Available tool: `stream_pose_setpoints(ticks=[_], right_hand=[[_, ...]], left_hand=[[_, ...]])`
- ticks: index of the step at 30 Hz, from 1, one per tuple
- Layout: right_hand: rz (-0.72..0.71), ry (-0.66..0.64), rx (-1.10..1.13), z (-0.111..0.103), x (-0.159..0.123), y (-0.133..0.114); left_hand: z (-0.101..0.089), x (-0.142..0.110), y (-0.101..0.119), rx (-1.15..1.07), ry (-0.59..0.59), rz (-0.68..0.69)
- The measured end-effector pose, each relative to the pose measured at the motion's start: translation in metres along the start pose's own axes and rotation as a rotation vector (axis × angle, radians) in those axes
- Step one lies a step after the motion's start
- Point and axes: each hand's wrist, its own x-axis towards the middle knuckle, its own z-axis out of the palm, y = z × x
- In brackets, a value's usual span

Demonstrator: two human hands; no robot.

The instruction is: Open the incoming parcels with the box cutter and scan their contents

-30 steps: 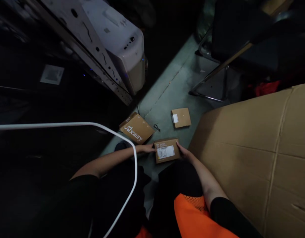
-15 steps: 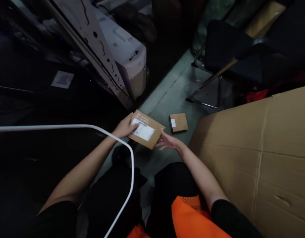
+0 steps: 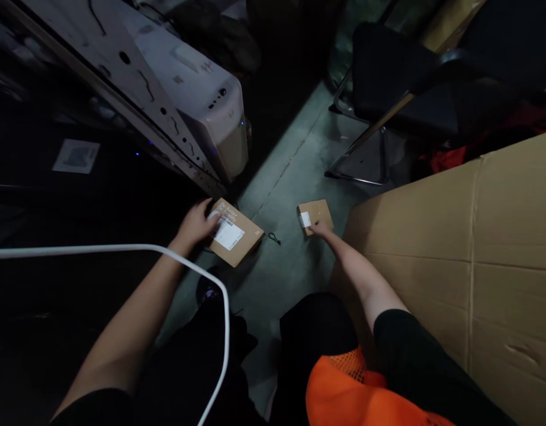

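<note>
My left hand [image 3: 194,226] is closed on the left end of a flat brown cardboard mailer [image 3: 250,234], its thumb lying over the top face. A white shipping label [image 3: 231,236] and pale printing show on the mailer. To the right, my right hand [image 3: 320,228] grips the near side of a small cardboard box [image 3: 321,211] with a white label at its left; some of its fingers are hidden. Between the two packages a small dark loop of cord [image 3: 274,238] lies on the grey floor.
A large cardboard carton [image 3: 424,254] stands on the right. Behind it is a black folding chair [image 3: 397,77]. At the upper left, a white computer tower [image 3: 228,130] sits beside a perforated metal post [image 3: 161,109]. A white cable [image 3: 226,331] crosses in front of my left arm.
My right hand has left the mailer's right end and moved right onto the small box. The mailer, in my left hand, has shifted left, and the dark cord loop has come into sight.
</note>
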Motion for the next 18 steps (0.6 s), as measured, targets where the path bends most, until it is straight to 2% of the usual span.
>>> stream_pose_setpoints(ticks=[2, 4, 7, 9, 14, 16, 18], right_hand=[[0.098, 0.118, -0.068, -0.013, 0.023, 0.016], [0.170, 0.170, -0.108, -0.018, 0.042, 0.031], [0.210, 0.176, -0.144, -0.013, 0.061, 0.046], [0.198, 0.196, -0.170, -0.005, 0.063, 0.051], [0.088, 0.355, -0.278, 0.018, 0.038, 0.041], [-0.063, 0.429, -0.312, 0.028, 0.025, 0.031], [-0.238, 0.442, -0.297, 0.037, 0.015, 0.021]], left_hand=[[0.000, -0.009, -0.004, 0.047, 0.044, 0.032], [0.001, -0.021, -0.015, 0.070, 0.067, 0.009], [0.004, -0.042, -0.036, 0.071, 0.077, -0.083], [0.008, -0.054, -0.047, 0.060, 0.089, -0.128], [0.027, -0.064, -0.045, 0.015, 0.187, -0.177], [0.033, -0.062, -0.039, -0.057, 0.244, -0.251], [0.038, -0.061, -0.035, -0.199, 0.313, -0.376]])
